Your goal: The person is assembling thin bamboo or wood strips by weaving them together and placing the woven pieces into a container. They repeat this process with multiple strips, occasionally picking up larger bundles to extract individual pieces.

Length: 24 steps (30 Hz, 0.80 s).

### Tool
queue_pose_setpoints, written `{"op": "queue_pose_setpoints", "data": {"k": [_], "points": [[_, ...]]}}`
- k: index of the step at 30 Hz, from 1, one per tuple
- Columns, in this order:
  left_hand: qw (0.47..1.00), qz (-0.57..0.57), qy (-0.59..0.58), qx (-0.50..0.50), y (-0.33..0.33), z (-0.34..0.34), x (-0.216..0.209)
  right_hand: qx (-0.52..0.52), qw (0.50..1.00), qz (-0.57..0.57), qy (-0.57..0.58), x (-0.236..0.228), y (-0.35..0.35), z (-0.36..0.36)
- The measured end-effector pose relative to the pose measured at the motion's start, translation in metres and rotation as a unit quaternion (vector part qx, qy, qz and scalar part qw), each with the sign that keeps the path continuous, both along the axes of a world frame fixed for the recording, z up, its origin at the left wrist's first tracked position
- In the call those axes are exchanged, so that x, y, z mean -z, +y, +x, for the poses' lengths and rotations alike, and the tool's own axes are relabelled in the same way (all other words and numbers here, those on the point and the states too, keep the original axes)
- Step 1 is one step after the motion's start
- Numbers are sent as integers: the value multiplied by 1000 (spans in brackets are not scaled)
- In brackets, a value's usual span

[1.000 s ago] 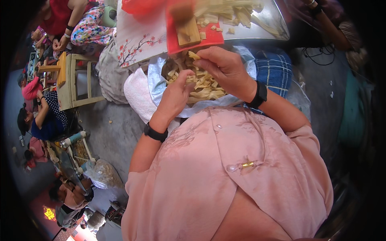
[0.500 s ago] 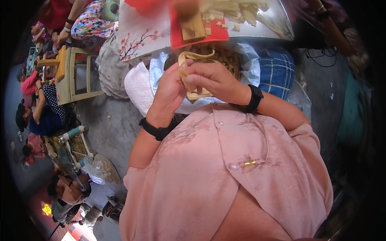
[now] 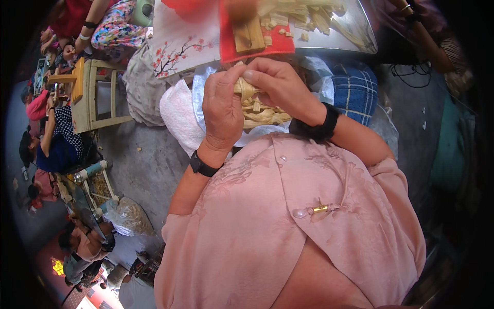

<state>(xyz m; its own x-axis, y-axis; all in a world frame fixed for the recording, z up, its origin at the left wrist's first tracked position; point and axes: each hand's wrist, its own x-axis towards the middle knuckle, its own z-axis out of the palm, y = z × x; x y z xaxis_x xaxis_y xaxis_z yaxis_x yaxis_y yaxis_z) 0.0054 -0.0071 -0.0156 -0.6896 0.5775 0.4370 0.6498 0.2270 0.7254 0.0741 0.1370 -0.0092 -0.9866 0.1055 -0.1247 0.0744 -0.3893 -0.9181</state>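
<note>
A pale yellow, flat, fibrous strip (image 3: 246, 89) is pinched between my two hands above a bag. My left hand (image 3: 222, 105) is closed, its thumb and fingertips pressed together at the strip's top. My right hand (image 3: 282, 86) meets it there, with thumb and forefinger pinching and the other fingers curled behind. What material the strip is made of I cannot make out. Beneath my hands, more yellow strips (image 3: 260, 117) lie heaped in the white plastic bag (image 3: 198, 91). Both hands partly hide the strip and the heap.
Ahead stands a table with a blossom-printed top (image 3: 180, 51), bearing a wooden block (image 3: 248, 35) on a red cloth (image 3: 282, 45) and loose yellow pieces (image 3: 319, 18). A blue plaid cloth (image 3: 352, 92) hangs at right. Left are a wooden stool (image 3: 103, 92) and several people.
Both hands have moved up and slightly forward. The strip's long loop no longer shows above them; its visible part now lies between and below my fingers. More of the heap shows.
</note>
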Motion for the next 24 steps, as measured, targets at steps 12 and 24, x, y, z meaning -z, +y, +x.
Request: {"op": "queue_pose_setpoints", "data": {"k": [12, 24], "points": [[819, 189, -506, 194, -5, -13, -7, 71, 907, 372, 184, -12, 22, 6], [907, 204, -360, 83, 9, -1, -13, 22, 998, 37, 39, -8, 24, 0]]}}
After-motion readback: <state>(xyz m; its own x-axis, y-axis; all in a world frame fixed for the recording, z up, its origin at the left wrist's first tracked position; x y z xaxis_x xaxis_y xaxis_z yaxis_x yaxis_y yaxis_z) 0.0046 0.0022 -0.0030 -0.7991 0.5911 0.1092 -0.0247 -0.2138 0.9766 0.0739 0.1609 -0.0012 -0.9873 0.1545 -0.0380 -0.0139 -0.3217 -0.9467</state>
